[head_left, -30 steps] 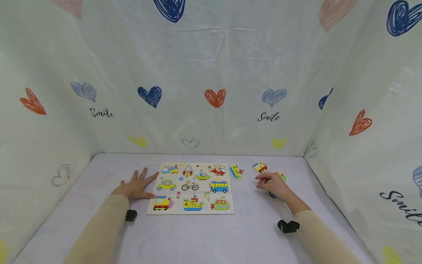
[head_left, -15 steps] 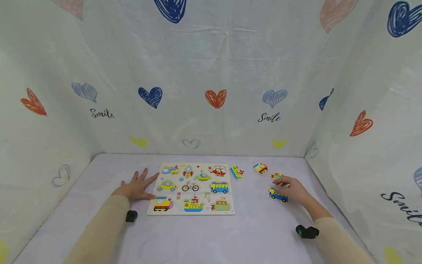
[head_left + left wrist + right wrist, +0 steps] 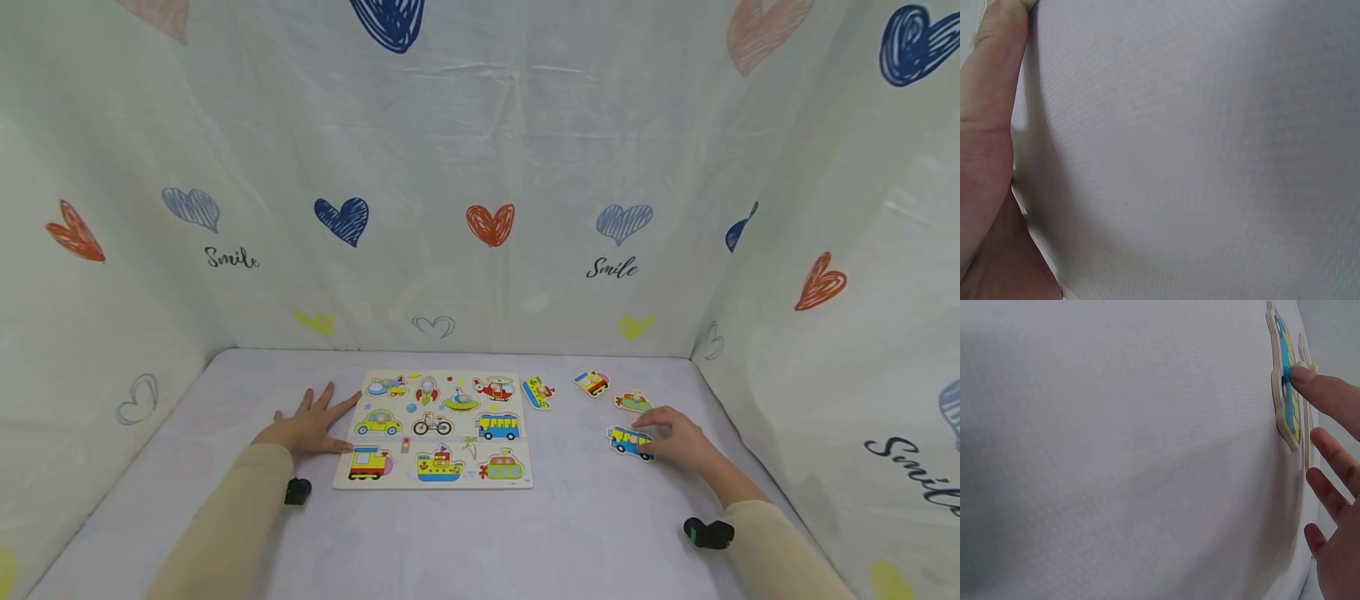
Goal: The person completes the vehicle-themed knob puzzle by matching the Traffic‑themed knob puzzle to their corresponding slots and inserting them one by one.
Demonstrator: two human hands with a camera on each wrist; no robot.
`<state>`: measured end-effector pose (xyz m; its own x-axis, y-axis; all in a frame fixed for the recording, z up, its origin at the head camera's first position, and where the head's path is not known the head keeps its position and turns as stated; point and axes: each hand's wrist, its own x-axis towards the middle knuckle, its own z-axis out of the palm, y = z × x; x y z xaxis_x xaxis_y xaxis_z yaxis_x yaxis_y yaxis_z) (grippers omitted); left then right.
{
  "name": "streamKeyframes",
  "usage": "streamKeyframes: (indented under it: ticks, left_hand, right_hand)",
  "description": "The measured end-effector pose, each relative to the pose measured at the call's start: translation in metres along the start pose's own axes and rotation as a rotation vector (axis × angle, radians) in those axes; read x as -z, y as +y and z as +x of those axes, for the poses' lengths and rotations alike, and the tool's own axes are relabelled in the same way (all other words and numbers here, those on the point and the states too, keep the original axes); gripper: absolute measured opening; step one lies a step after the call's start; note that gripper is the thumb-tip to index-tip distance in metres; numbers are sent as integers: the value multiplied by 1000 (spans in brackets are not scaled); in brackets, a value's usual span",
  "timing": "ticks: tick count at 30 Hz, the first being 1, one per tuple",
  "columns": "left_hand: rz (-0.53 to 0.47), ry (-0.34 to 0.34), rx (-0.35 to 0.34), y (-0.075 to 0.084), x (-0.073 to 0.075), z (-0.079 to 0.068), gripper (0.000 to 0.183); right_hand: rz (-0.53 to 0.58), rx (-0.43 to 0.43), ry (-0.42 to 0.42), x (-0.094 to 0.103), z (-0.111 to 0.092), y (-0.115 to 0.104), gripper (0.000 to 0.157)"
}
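A flat bus-shaped puzzle piece (image 3: pixel 624 438), blue and yellow, lies on the table right of the puzzle board (image 3: pixel 405 481). My right hand (image 3: pixel 678 442) is over its right end, and in the right wrist view a digit tip touches the bus piece (image 3: pixel 1286 356) while other fingers spread apart. My left hand (image 3: pixel 303 427) lies with spread fingers on the table, index finger and thumb at the board's left edge. In the left wrist view only part of the left hand (image 3: pixel 988 137) shows. The board carries colourful vehicle pictures in rows.
Beyond the bus lies a submarine piece (image 3: pixel 632 402), with a train piece (image 3: pixel 592 383) farther back. A ship piece (image 3: pixel 537 392) rests near the board's right edge. The white table (image 3: pixel 450 542) is enclosed by a heart-printed curtain (image 3: pixel 487 292) at the back and sides.
My right hand has moved right and toward me, from near the train and submarine pieces to the bus piece, uncovering the submarine. The left hand and board stay put.
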<state>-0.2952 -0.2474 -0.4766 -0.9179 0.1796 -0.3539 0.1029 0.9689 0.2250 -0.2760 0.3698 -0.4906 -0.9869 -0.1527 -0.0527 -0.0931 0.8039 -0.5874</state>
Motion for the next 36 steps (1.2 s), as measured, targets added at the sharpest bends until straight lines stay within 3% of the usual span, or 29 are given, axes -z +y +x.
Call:
streamKeyframes:
  ticks: [7,15,25,36]
  left_hand:
    - [-22,-1,-13,3,2,-6,104]
    - [-42,16,-19,6,-9,-10,103]
    - [11,31,-47,3,1,-5,102]
    - [-13,7,-13,4,2,-5,103]
  right_hand:
    - [-13,12,11,-4,0,3,24]
    - [1,-33,19,-7,-1,8,17]
    - [-3,63,71,-9,5,3,15]
    - [108,142,34,-30,27,-35,8]
